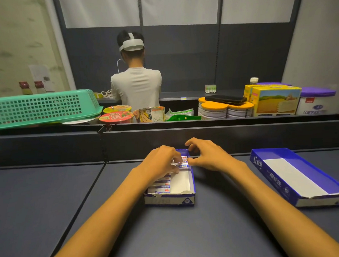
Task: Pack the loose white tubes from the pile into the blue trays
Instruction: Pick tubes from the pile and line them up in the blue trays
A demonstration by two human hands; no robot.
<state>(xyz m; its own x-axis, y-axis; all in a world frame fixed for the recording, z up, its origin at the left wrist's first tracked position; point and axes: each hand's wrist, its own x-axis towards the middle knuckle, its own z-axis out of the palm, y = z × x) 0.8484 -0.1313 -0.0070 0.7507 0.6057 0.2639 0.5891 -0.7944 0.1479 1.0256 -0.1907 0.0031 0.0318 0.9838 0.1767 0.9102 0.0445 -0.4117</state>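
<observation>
— Blue cardboard, mostly; the near tray (191,181) sits at twelve o'clock between both wrists, with white tubes (161,185) lined along its left side and bare white floor on its right; I'd call it roughly half packed.

— And the hands?

— The left hand (160,160) curls down over the tray's far end, fingertips pinching a tube (181,163) among those already laid in; the right hand (205,154) hovers just beside it, fingers bent, thumb at the tray's wall; whether it grips anything I cannot tell.

— What's left?

— The second tray (298,177) at two o'clock holds nothing; no loose pile shows on the table (50,205), so I cannot judge how many remain.

— Obstacles?

— None close; a green basket (38,108) at ten o'clock, noodle cups (116,117), tins (215,110) and a yellow box (276,102) stand beyond the dark ledge, well apart; a person (136,86) works farther back, facing away.
</observation>
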